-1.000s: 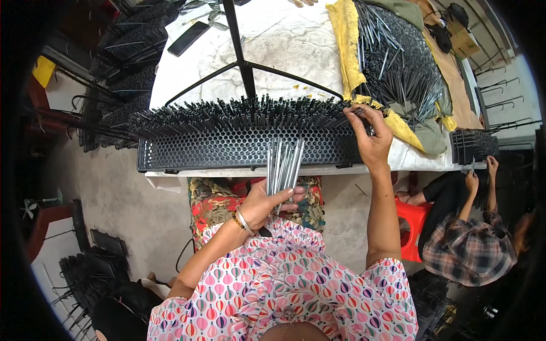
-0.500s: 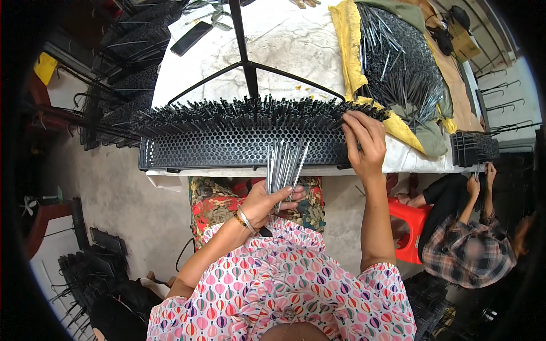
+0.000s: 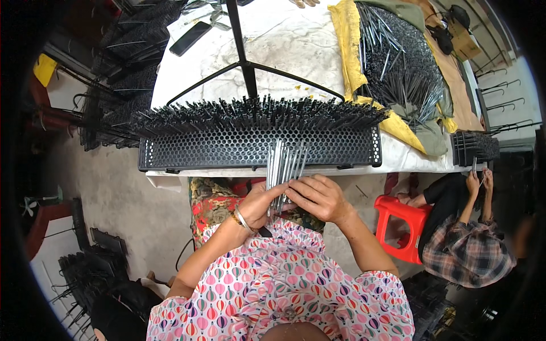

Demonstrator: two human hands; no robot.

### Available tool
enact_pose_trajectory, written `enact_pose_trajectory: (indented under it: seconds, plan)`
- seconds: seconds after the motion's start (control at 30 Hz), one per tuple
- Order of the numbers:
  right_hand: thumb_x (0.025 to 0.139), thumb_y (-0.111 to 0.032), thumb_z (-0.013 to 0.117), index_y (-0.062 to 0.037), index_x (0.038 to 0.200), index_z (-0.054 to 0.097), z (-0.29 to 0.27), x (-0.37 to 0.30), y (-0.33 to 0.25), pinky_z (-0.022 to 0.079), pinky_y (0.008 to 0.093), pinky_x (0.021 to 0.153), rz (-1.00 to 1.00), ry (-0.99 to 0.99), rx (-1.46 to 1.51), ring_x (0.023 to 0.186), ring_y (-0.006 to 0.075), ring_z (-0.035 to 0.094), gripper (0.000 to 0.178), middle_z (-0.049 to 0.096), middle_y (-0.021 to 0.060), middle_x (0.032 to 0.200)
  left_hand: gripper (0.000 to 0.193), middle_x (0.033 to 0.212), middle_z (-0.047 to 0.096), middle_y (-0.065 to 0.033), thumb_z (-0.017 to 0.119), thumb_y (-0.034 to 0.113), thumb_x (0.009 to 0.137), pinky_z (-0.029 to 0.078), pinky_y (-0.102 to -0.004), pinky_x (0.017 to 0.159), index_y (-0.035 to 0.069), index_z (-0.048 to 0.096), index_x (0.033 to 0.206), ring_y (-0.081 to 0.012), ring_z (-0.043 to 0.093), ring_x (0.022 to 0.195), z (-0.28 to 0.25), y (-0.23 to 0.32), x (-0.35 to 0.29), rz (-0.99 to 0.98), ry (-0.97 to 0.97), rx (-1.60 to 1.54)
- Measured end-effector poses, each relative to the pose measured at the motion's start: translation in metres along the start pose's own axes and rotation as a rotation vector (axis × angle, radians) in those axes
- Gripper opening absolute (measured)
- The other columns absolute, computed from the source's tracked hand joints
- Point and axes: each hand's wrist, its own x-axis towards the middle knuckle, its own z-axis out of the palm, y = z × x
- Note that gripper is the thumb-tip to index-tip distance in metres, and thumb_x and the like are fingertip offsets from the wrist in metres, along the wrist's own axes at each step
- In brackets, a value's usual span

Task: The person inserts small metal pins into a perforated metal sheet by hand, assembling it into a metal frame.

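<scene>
Your left hand (image 3: 256,203) is wrapped round a bundle of silvery metal rods (image 3: 277,162), its thumb laid across the front of them. The bundle sits in front of your body, just short of the desk (image 3: 296,54), with its long axis pointing away from you toward the perforated black rack (image 3: 199,150). The far ends fan out a little, the rightmost leaning to the right, and they overlap the rack's holed face in this view; you cannot tell from here whether they touch it.

Your right hand (image 3: 319,196) comes in from the right, its fingers bent and their tips beside your left thumb, against the right side of the bundle. Whether those fingertips pinch a single rod is hidden, so you cannot tell. From that hand the rods lie directly to the left, and their free ends reach up past its knuckles.

Beyond the rods' tips, the holed strip runs crosswise to them, and behind it stands the dense row of dark rods (image 3: 216,118), out of reach of both hands as they are placed.
</scene>
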Motion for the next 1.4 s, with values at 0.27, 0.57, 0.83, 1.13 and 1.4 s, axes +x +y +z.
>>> enact_pose_trajectory:
  seconds: [0.27,0.57,0.83,1.13,1.4]
  plan:
    - [0.072,0.007,0.065,0.0001,0.094,0.064,-0.052,0.014,0.035,0.050,0.0289,0.068,0.541,0.443,0.091,0.077,0.0208,0.064,0.023,0.067,0.0095,0.084,0.030,0.103,0.062,-0.0136,0.051,0.016,0.092,0.055,-0.0281,0.070,-0.001,0.050,0.118,-0.0193,0.064,0.086,0.008,0.002,-0.007,0.008,-0.166,0.107]
    - [0.083,-0.006,0.064,0.0010,0.099,0.063,-0.069,0.009,0.097,0.046,0.0227,0.071,0.805,0.515,0.254,0.077,0.0102,0.058,0.017,0.065,0.0051,0.087,0.033,0.101,0.062,-0.0137,0.052,0.016,0.092,0.055,-0.0279,0.070,-0.001,0.047,0.120,-0.0185,0.063,0.086,0.005,0.000,-0.003,0.010,-0.177,0.116]
    - [0.082,-0.005,0.064,0.0010,0.098,0.063,-0.062,0.012,0.096,0.047,0.0230,0.068,0.803,0.503,0.210,0.075,0.0107,0.060,0.016,0.066,0.0067,0.085,0.033,0.103,0.061,-0.0149,0.051,0.015,0.092,0.055,-0.0286,0.071,-0.001,0.046,0.121,-0.0193,0.063,0.088,0.004,0.001,-0.003,0.000,-0.188,0.079]
    - [0.078,-0.003,0.065,-0.0019,0.098,0.064,-0.050,0.015,0.092,0.047,0.0325,0.073,0.544,0.396,-0.030,0.080,0.0241,0.061,0.021,0.066,0.0099,0.089,0.025,0.108,0.060,-0.0185,0.053,0.011,0.090,0.055,-0.0316,0.076,-0.002,0.050,0.112,-0.0228,0.062,0.096,0.001,-0.001,0.000,0.013,-0.103,0.084]
    - [0.074,0.002,0.065,-0.0013,0.098,0.064,-0.047,0.014,0.074,0.045,0.0335,0.075,0.463,0.393,-0.194,0.086,0.0266,0.059,0.024,0.062,0.0119,0.098,0.029,0.107,0.061,-0.0188,0.052,0.014,0.091,0.055,-0.0323,0.077,-0.004,0.050,0.114,-0.0240,0.062,0.096,0.005,0.003,-0.001,0.008,-0.093,0.128]
